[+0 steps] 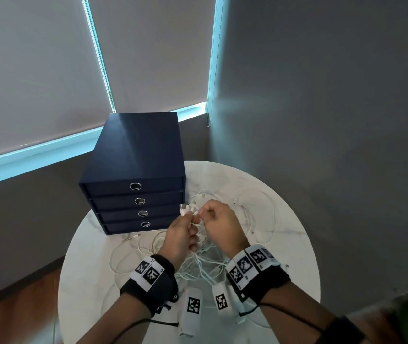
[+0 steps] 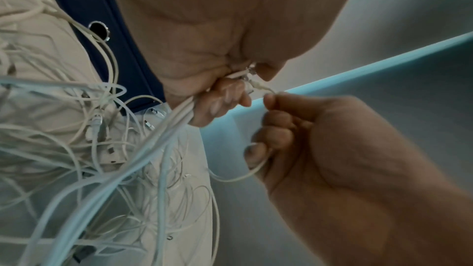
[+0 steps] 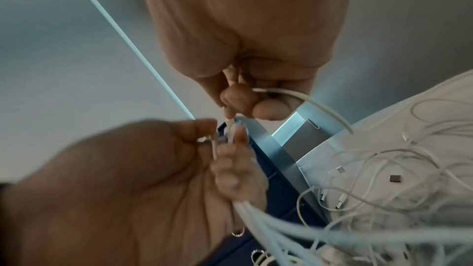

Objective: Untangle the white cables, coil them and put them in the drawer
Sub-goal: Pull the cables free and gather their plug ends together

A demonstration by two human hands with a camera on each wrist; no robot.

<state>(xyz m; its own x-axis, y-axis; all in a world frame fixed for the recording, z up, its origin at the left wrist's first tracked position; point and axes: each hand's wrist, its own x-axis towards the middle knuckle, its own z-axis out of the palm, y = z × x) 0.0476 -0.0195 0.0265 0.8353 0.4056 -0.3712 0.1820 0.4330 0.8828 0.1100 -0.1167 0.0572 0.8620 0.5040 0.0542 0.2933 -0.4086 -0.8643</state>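
Note:
A tangle of white cables (image 1: pixel 252 214) lies on the round white table (image 1: pixel 294 247), in front of and to the right of a dark blue drawer unit (image 1: pixel 135 155) whose four drawers are all shut. Above the tangle my left hand (image 1: pixel 191 225) grips a bunch of cables (image 2: pixel 176 114), and their plug ends (image 1: pixel 184 209) stick up past my thumb. My right hand (image 1: pixel 204 214) is just to the right of it and pinches one thin cable (image 3: pixel 320 104) close to the left fingers (image 3: pixel 231 171). That cable loops down into the tangle.
The drawer unit stands at the table's back left, and its ring pulls (image 1: pixel 135 186) face me. Grey walls and window blinds close in behind and to the right. Loose plugs (image 3: pixel 340 203) lie among the cables on the table. The table's edge runs round near my forearms.

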